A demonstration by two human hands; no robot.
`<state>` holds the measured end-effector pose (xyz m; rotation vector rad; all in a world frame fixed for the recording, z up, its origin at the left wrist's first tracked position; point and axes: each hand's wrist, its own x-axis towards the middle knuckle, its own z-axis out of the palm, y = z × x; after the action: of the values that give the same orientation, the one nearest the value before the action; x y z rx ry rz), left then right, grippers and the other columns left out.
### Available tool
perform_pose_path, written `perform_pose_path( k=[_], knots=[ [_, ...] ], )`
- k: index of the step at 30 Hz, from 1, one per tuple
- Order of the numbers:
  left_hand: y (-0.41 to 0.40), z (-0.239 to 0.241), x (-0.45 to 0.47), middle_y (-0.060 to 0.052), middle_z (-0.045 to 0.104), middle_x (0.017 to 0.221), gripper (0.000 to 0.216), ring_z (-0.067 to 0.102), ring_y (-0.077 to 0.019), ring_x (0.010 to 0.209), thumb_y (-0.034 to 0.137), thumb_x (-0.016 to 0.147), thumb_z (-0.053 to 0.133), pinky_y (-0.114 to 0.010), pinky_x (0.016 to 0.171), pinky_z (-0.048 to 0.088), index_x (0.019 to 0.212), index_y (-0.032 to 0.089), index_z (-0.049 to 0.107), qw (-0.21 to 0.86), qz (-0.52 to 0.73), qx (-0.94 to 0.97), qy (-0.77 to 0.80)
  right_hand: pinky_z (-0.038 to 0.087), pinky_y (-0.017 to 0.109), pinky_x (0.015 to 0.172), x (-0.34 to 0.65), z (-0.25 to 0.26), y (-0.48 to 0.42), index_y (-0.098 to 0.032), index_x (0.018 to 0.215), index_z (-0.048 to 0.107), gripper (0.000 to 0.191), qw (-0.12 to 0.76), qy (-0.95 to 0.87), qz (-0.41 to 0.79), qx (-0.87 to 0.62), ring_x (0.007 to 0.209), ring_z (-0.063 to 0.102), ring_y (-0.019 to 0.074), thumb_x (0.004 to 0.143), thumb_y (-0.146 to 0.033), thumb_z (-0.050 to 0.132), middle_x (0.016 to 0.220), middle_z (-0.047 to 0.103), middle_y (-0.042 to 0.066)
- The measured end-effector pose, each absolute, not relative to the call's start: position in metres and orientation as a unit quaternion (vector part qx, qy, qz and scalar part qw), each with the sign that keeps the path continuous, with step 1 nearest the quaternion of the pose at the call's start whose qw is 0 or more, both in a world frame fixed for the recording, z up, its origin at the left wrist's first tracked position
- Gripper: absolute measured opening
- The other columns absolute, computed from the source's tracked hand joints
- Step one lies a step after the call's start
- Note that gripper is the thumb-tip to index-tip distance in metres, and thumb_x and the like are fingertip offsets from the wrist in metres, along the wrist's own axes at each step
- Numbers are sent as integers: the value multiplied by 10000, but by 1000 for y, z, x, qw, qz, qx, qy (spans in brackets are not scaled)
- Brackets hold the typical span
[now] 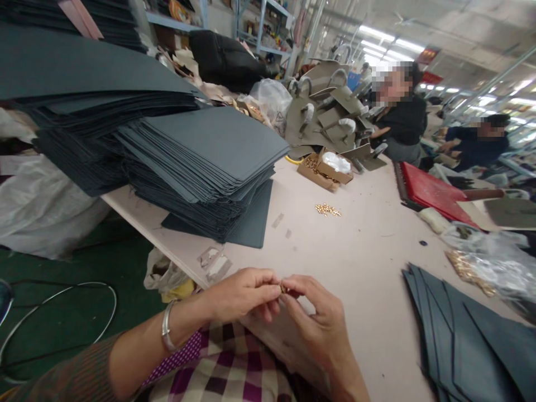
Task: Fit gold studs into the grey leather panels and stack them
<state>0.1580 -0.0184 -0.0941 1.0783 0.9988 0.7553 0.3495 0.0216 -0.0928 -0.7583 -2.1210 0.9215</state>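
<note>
My left hand (251,293) and my right hand (316,312) meet over the near edge of the table, fingertips pinched together. Between them is a small gold-coloured metal piece (282,288), mostly covered by the fingers, so its exact shape cannot be made out. Further up the table lies a loose heap of small gold-coloured metal pieces (328,210). Behind that heap, a cardboard box (320,177) holds more such pieces and a white plastic bag (336,162).
Tall stacks of dark sheets (209,145) stand at left on the table (343,262). More dark panels (464,340) lie at right, near a plastic bag of gold pieces (469,271) and a red item (435,190). Olive bag parts (326,117) are piled behind; two people work beyond.
</note>
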Motion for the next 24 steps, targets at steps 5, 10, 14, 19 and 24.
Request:
perform_pose_path(
  k=[5, 10, 14, 19, 24],
  knots=[
    [-23, -83, 165, 6, 664, 853, 165, 626, -163, 809, 276, 956, 461, -271, 725, 443, 991, 208, 608, 449, 303, 636, 550, 533, 242, 783, 353, -95, 21, -234, 1050, 679, 232, 344, -811, 340, -328, 859, 671, 139, 884, -110, 574, 950, 715, 21],
    [-27, -86, 172, -47, 659, 1071, 205, 622, -197, 984, 186, 976, 414, -317, 851, 450, 1122, 200, 556, 303, 248, 729, 562, 545, 222, 787, 351, -98, 20, -223, 1050, 686, 221, 353, -824, 286, -339, 835, 695, 129, 881, -120, 589, 941, 738, 17],
    [-26, -95, 175, -60, 640, 1030, 225, 614, -208, 951, 160, 980, 366, -346, 848, 478, 1137, 181, 526, 227, 219, 771, 553, 566, 224, 763, 350, -101, 20, -208, 1053, 689, 225, 354, -832, 253, -345, 814, 709, 136, 873, -121, 584, 936, 750, 26],
    [-26, -104, 176, -68, 634, 934, 186, 605, -225, 828, 135, 957, 381, -352, 727, 488, 1046, 161, 542, 140, 199, 796, 554, 590, 239, 707, 345, -102, 19, -187, 998, 703, 207, 350, -835, 224, -360, 747, 720, 153, 855, -126, 566, 885, 759, 37],
    [-26, -108, 177, -60, 603, 864, 178, 579, -224, 754, 103, 947, 362, -357, 655, 466, 967, 151, 532, 77, 205, 811, 542, 584, 241, 674, 335, -99, 18, -161, 930, 691, 168, 364, -843, 172, -356, 702, 718, 161, 840, -118, 557, 824, 753, 47]
  ],
)
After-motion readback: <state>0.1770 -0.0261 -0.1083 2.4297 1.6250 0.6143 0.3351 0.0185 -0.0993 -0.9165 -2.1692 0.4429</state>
